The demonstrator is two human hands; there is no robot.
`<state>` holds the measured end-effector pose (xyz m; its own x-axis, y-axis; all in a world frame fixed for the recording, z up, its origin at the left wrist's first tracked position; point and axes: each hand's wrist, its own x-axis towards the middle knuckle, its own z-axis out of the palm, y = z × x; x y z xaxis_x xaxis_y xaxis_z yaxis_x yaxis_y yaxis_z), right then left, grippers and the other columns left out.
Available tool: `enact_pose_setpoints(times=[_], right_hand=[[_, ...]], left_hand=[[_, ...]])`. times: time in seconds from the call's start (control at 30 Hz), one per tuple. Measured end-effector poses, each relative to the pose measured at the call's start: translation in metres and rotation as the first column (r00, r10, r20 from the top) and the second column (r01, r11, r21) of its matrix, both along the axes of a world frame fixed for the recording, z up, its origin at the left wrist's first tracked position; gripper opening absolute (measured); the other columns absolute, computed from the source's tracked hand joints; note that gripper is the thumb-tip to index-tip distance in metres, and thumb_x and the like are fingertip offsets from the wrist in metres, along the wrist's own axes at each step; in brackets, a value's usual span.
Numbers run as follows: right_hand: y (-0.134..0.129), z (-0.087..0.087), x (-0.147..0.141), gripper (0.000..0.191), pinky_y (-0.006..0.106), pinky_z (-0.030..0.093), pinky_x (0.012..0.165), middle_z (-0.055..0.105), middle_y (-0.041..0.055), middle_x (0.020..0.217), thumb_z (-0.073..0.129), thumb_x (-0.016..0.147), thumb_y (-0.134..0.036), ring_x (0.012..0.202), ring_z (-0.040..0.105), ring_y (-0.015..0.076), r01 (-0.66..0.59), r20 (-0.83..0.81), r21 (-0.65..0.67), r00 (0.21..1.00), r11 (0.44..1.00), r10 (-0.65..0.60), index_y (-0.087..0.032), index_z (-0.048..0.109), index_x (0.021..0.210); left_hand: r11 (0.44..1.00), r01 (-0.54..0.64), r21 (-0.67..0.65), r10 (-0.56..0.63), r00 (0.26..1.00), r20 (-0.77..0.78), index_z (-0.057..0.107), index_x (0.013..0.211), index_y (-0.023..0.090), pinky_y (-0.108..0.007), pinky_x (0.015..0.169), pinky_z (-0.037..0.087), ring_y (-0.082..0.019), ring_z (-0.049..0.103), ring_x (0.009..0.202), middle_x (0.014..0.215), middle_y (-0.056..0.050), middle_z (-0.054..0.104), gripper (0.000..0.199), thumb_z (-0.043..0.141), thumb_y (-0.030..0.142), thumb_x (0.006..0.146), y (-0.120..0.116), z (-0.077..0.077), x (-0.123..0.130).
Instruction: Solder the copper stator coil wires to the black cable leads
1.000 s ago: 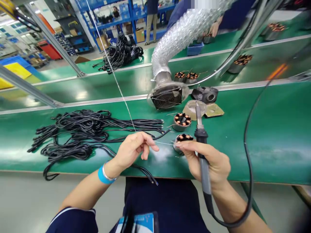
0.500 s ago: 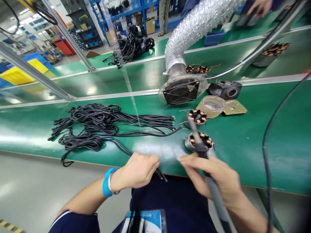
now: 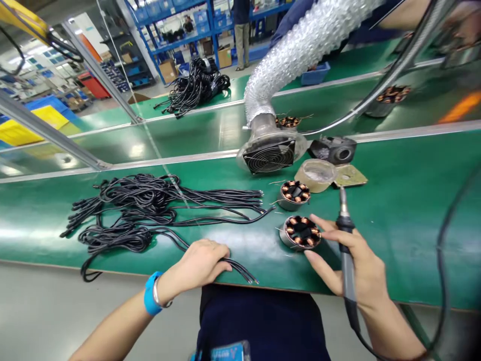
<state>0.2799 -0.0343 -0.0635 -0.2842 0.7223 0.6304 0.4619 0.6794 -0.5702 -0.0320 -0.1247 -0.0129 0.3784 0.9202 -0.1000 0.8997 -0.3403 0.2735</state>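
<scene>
My left hand point(image 3: 206, 260) is closed around several black cables point(image 3: 240, 271) near the table's front edge. Their stripped ends stick out to the right of my thumb. In my right hand point(image 3: 356, 260) a soldering iron point(image 3: 347, 265) rests between the fingers, its tip pointing up and away from me. The thumb and index finger of that hand are spread at the right side of a motor stator point(image 3: 300, 234) with copper windings; whether both fingertips touch it I cannot tell. A second stator point(image 3: 294, 195) stands just behind it.
More black cables point(image 3: 146, 200) lie bundled on the left. Behind the stators are a fume hose point(image 3: 274, 65) with a fan grille, a translucent cup point(image 3: 315, 175), a yellowish sponge tray point(image 3: 351, 175) and a black iron holder point(image 3: 333, 149). The iron's cord point(image 3: 443, 250) loops at right. Another person's arm point(image 3: 402, 12) shows opposite.
My right hand has turned the soldering iron's tip away and moved its fingers to the nearer stator. My left hand has shifted left and lower onto the cables. The view has tilted slightly.
</scene>
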Motion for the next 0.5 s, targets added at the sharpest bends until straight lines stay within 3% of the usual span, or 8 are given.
enact_pose_setpoints(times=[0.07, 0.13, 0.2, 0.3, 0.4, 0.5], right_hand=[[0.001, -0.002, -0.003, 0.038, 0.048, 0.053, 0.092, 0.067, 0.0155, 0.125, 0.074, 0.076, -0.024, 0.107, 0.067, 0.0305, -0.001, -0.022, -0.006, 1.000, 1.000, 0.001, -0.021, 0.053, 0.108], [0.001, -0.003, -0.005, 0.037, 0.048, 0.053, 0.091, 0.067, 0.0162, 0.124, 0.074, 0.076, -0.023, 0.107, 0.067, 0.0304, 0.010, -0.055, -0.002, 0.998, 1.000, -0.010, -0.021, 0.053, 0.107], [0.002, -0.003, -0.006, 0.036, 0.048, 0.054, 0.090, 0.067, 0.0165, 0.124, 0.073, 0.076, -0.022, 0.106, 0.067, 0.0306, 0.020, -0.074, 0.008, 0.997, 1.000, -0.019, -0.021, 0.054, 0.106], [0.002, -0.004, -0.004, 0.037, 0.049, 0.054, 0.090, 0.067, 0.0182, 0.123, 0.073, 0.075, -0.021, 0.107, 0.067, 0.0320, 0.030, -0.090, 0.023, 0.996, 0.999, -0.028, -0.020, 0.054, 0.106], [0.002, -0.002, -0.005, 0.038, 0.051, 0.053, 0.091, 0.068, 0.0189, 0.121, 0.073, 0.073, -0.018, 0.107, 0.067, 0.0329, 0.044, -0.141, 0.070, 0.989, 0.997, -0.034, -0.020, 0.053, 0.106], [0.008, 0.003, -0.008, 0.037, 0.052, 0.053, 0.091, 0.069, 0.0181, 0.121, 0.071, 0.073, -0.014, 0.106, 0.068, 0.0321, 0.047, -0.190, 0.139, 0.982, 0.989, -0.020, -0.020, 0.053, 0.105]], left_hand=[[0.992, -0.046, 0.119, 0.047, 0.999, -0.010, 0.059, 0.086, 0.019, -0.030, 0.067, 0.046, -0.019, 0.063, 0.067, 0.071, -0.003, 0.066, 0.025, 0.047, 0.038, 0.098, 0.012, -0.007, 0.002], [0.951, -0.168, 0.258, 0.167, 0.986, 0.027, 0.059, 0.085, 0.019, -0.031, 0.067, 0.045, -0.019, 0.062, 0.068, 0.072, -0.004, 0.066, 0.025, 0.047, 0.036, 0.098, 0.025, -0.016, 0.005], [0.929, -0.215, 0.300, 0.201, 0.977, 0.077, 0.059, 0.082, 0.020, -0.030, 0.068, 0.045, -0.019, 0.062, 0.069, 0.073, -0.004, 0.067, 0.023, 0.051, 0.036, 0.096, 0.037, -0.022, 0.010], [0.945, -0.219, 0.242, 0.186, 0.971, 0.153, 0.056, 0.075, 0.020, -0.027, 0.061, 0.042, -0.017, 0.059, 0.062, 0.065, -0.001, 0.063, 0.023, 0.058, 0.036, 0.092, 0.047, -0.020, 0.019], [0.922, -0.328, 0.205, 0.280, 0.932, 0.230, 0.055, 0.073, 0.020, -0.026, 0.057, 0.039, -0.015, 0.056, 0.057, 0.059, 0.001, 0.058, 0.025, 0.056, 0.037, 0.092, 0.044, -0.007, 0.025], [0.985, -0.164, 0.045, 0.153, 0.970, 0.187, 0.059, 0.076, 0.021, -0.027, 0.057, 0.038, -0.017, 0.058, 0.059, 0.064, 0.000, 0.062, 0.025, 0.063, 0.044, 0.086, 0.038, 0.006, 0.025]])
